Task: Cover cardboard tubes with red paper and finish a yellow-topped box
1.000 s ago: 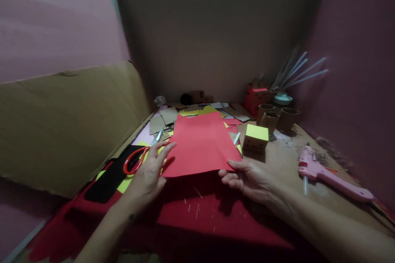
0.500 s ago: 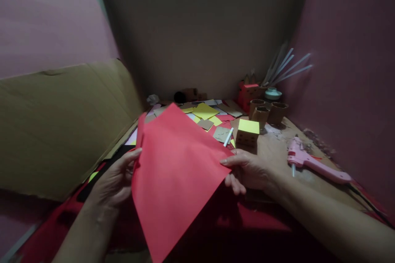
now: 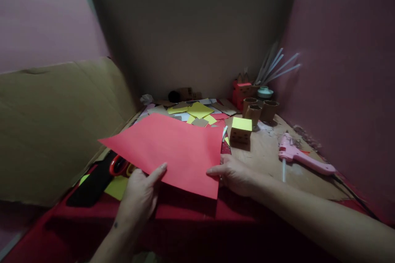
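Above a red-covered worktop [image 3: 234, 210], I pinch a red paper sheet [image 3: 179, 148] between the fingers [image 3: 158, 173] of my left hand [image 3: 138, 192] and right hand [image 3: 236, 175], where light, even tension should best prevent creases.

Left hand [image 3: 140, 193] pinching, thumb [image 3: 156, 174] on top; right hand [image 3: 237, 175] pinching likewise; forearms [image 3: 304, 211] angled inward.

Cardboard sheet [image 3: 266, 150] on red table [image 3: 173, 210]
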{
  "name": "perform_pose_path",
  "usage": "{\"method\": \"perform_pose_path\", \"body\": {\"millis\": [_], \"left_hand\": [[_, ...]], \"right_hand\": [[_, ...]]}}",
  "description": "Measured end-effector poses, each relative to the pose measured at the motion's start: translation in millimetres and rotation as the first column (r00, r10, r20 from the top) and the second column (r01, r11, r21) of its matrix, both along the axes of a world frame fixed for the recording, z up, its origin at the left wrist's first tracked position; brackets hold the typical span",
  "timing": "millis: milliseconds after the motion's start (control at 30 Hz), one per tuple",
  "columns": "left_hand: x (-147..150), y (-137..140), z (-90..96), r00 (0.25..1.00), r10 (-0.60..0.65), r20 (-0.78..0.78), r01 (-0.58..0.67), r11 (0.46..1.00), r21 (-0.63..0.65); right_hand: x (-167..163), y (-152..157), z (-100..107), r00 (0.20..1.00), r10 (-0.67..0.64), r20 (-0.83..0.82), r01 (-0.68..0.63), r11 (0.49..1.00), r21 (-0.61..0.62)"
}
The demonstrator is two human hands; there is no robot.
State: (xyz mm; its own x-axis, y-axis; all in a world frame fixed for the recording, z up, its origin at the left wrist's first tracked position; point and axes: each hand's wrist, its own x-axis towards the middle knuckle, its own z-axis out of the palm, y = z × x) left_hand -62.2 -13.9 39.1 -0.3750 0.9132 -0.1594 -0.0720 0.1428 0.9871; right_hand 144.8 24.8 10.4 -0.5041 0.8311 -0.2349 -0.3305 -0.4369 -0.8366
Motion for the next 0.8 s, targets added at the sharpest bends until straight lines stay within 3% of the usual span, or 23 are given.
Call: {"method": "perform_pose_path", "body": {"millis": [67, 133, 200, 267, 333, 400, 433, 500, 567, 633, 667, 733, 767, 800], "left_hand": [[-4, -13, -5.2, 0.961, -0.274, -0.037, 0.264, 0.95, -0.165], [-7, -28, -8.9, 0.842, -0.539, -0.043, 0.511, 0.82, -0.258], [-8, -40, -10.2, 0.753, -0.607, -0.255, 0.586, 0.794, -0.16], [-4, -43, -10.0, 0.65, -0.408, -0.641, 0.589, 0.803, 0.086], [1, -37, -10.7, 0.42, -0.036, -0.907, 0.646, 0.714, 0.271], [6, -22, -14.4, 0.144, 0.249, -0.958, 0.73, 0.626, 0.273], [8, -14, -17.5, 0.04, 0.338, -0.94, 0.762, 0.599, 0.247], [11, 1, -25.8, -0.073, 0.426, -0.901, 0.798, 0.567, 0.203], [10, 12, -35.3, -0.095, 0.44, -0.893, 0.815, 0.55, 0.185], [7, 18, -44.1, -0.052, 0.418, -0.907, 0.82, 0.536, 0.201], [5, 20, -47.8, -0.017, 0.404, -0.915, 0.822, 0.527, 0.217], [0, 22, -53.4, 0.035, 0.381, -0.924, 0.827, 0.508, 0.241], [-3, 23, -55.4, 0.046, 0.374, -0.926, 0.829, 0.504, 0.244], [-6, 24, -57.0, 0.044, 0.365, -0.93, 0.833, 0.501, 0.236]], "right_hand": [[-1, 3, -1, 0.998, -0.066, -0.008, 0.066, 0.998, 0.004], [1, 7, 0, 0.996, -0.083, 0.014, 0.083, 0.996, -0.026], [2, 11, 1, 0.995, -0.075, 0.062, 0.079, 0.996, -0.052], [3, 14, 3, 0.993, -0.061, 0.1, 0.066, 0.997, -0.046], [3, 15, 4, 0.992, -0.023, 0.121, 0.026, 0.999, -0.024], [2, 14, 4, 0.991, 0.003, 0.134, -0.002, 1.0, -0.008], [3, 13, 4, 0.991, 0.004, 0.135, -0.004, 1.0, -0.001], [4, 8, 7, 0.986, -0.014, 0.166, 0.013, 1.0, 0.007], [7, 0, 12, 0.962, -0.03, 0.272, 0.021, 0.999, 0.036], [13, -11, 22, 0.891, -0.086, 0.445, 0.008, 0.985, 0.174], [16, -17, 27, 0.839, -0.165, 0.519, 0.001, 0.953, 0.302], [26, -25, 39, 0.744, -0.363, 0.562, -0.048, 0.809, 0.586], [32, -27, 44, 0.72, -0.424, 0.549, -0.051, 0.757, 0.652], [39, -27, 50, 0.726, -0.431, 0.536, -0.052, 0.743, 0.668]]}}
